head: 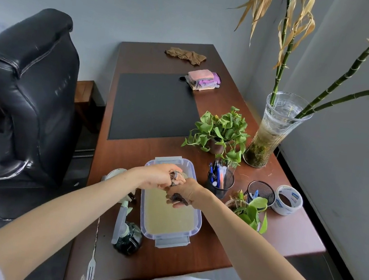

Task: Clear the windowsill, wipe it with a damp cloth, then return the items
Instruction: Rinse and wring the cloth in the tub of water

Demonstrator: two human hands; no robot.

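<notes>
Evidently wringing: left hand (158, 179) and right hand (189, 191) both clench the dark cloth (179, 197) - twisted between them, directly above the water-filled container (199, 222) - presumably so drips fall inside, sparing the desk (185, 258).

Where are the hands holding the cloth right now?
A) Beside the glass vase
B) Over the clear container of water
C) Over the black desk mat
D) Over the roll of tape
B: the left hand and the right hand both grip the dark cloth directly above the clear container of yellowish water.
</notes>
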